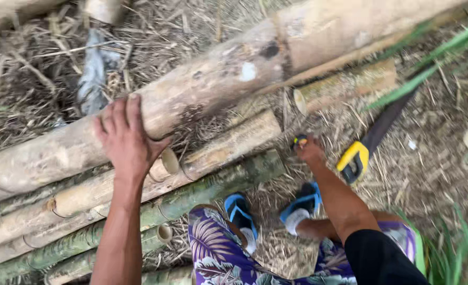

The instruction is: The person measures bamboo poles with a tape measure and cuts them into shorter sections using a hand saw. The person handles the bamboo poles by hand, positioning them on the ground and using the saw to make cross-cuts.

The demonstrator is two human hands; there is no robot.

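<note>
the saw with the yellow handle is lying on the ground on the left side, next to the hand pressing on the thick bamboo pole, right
Not quite. The head view shows the saw lying on the ground on the right side, beside the right hand. The left hand is the one pressing flat on the thick bamboo pole, well apart from the saw.

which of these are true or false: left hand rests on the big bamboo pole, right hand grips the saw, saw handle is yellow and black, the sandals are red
1. The left hand rests on the big bamboo pole. True.
2. The right hand grips the saw. False: the saw lies on the ground beside it; the hand holds something small I cannot identify.
3. The saw handle is yellow and black. True.
4. The sandals are red. False: they are blue.
</note>
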